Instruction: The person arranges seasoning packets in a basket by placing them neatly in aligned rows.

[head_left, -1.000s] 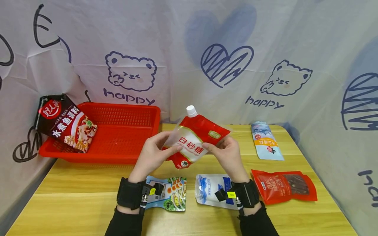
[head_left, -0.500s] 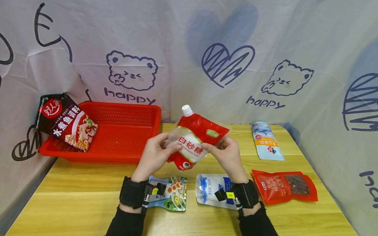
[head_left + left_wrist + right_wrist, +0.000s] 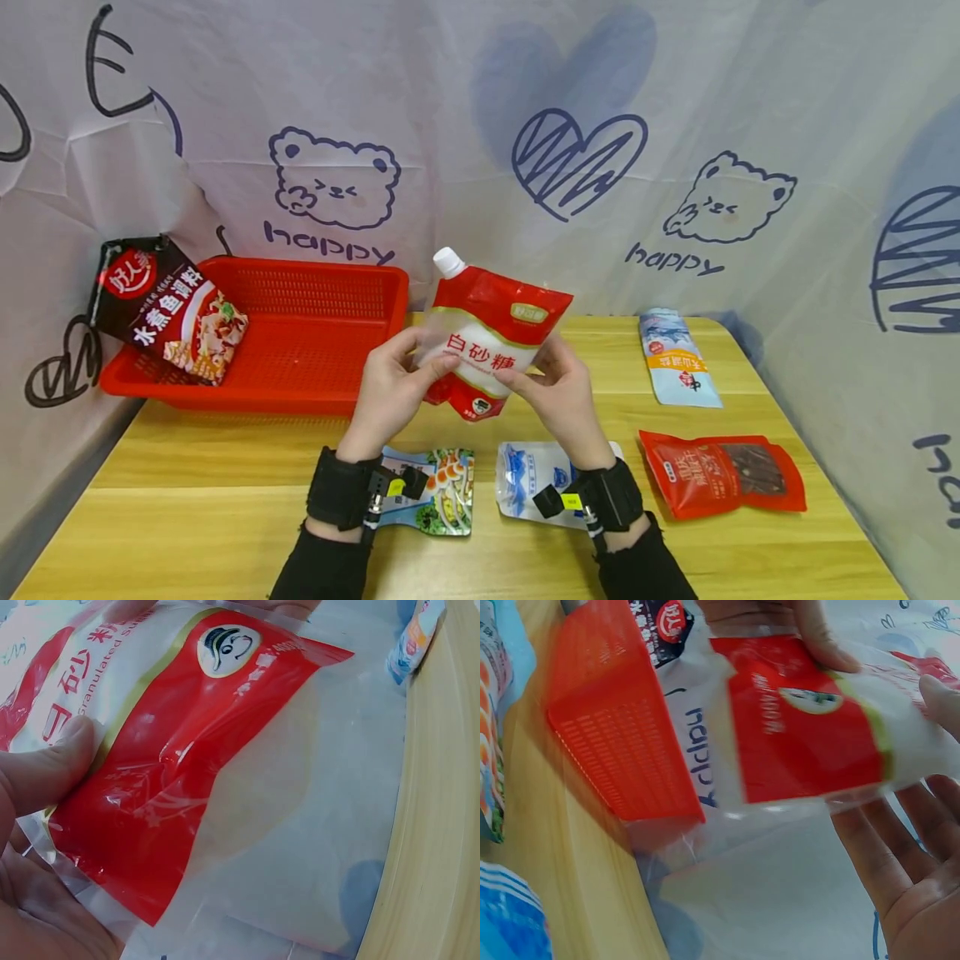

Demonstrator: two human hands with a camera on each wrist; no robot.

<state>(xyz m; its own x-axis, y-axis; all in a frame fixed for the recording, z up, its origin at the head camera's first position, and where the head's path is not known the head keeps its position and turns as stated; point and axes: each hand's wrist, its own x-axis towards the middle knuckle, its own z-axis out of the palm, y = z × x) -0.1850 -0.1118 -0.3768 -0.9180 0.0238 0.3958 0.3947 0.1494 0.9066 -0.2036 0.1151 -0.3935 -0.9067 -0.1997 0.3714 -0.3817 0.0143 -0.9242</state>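
Head view: a sugar pouch [image 3: 487,333] of glossy, crinkled film, red and white with gold bands and a clear margin, is held above the table [image 3: 225,533], to the right of the red basket [image 3: 285,400]. It tilts, its ribbed-looking white cap [image 3: 449,262] pointing up and left. The left hand [image 3: 390,383] pinches one side, thumb flat on the front and fingers behind; the right hand [image 3: 558,387] pinches the other side likewise, its fingers fairly loose behind the film.

The basket is perforated plastic with a rolled rim, and a dark, matte-looking seasoning pouch [image 3: 168,312] leans in its left end. Smooth, yellowish wood grain runs across the table, where a pale blue salt pouch [image 3: 681,358], a red windowed pouch [image 3: 705,479], a white-and-blue pouch [image 3: 532,483] and a blue-green pouch [image 3: 450,492] lie flat. Creased cloth [image 3: 465,83] hangs behind.

As for print, the sugar pouch reads 白砂糖, with "Granulated" beneath (the left wrist view shows it best, beside a little cartoon face in a cap). The seasoning pouch carries 好人家 and 水煮鱼调料; the salt pouch, 天山湖盐. "happy" is lettered under the cloth's bears.
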